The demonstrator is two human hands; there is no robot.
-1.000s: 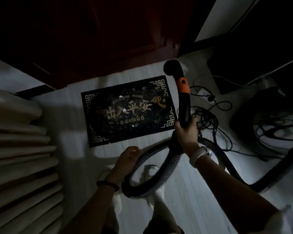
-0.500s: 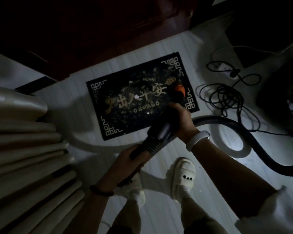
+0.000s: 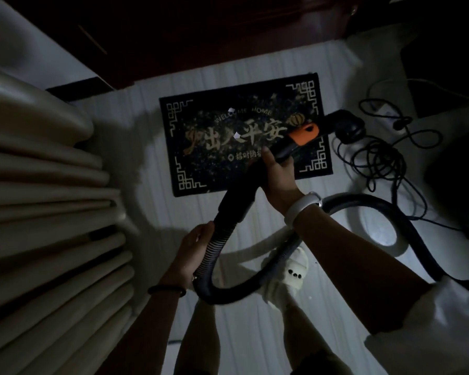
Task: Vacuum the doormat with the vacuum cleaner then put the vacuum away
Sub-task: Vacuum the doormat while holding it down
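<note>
While both hands are on the vacuum hose (image 3: 257,286), the doormat (image 3: 244,133) lies flat on the pale floor (image 3: 152,212), far long edge just short of the dark red door (image 3: 201,36); bare floor strip on its left, near edge well ahead of the slippers; its right short edge sits near a tangle of thin black cable (image 3: 374,158).

Right hand (image 3: 278,180): fingers wrapped round the rigid black handle tube (image 3: 244,196), thumb up along it; white wristband (image 3: 302,205) at the wrist. Orange collar (image 3: 303,135) on the tube hangs above the mat's right end; black nozzle end (image 3: 344,125) reaches past the mat's right edge, over the cable; contact with floor or mat not readable.

Left hand (image 3: 194,250): curled round the ribbed hose section just below the handle tube; dark bracelet (image 3: 167,289) at the wrist.

Hose: corrugated, flexible; drops from the left hand, curves low in front of the white slipper (image 3: 295,272), rises in an arch behind the right forearm, then runs off to the right edge.

Mat: rectangular, dark pile, gold fret corners, gold characters plus "WELCOME HOME"; a few small white scraps (image 3: 237,135) on it.

Left side: stacked cream curtain folds (image 3: 52,212), rounded and smooth, crowding the floor beside the mat. Scene dim; right-hand corner too dark to read.
</note>
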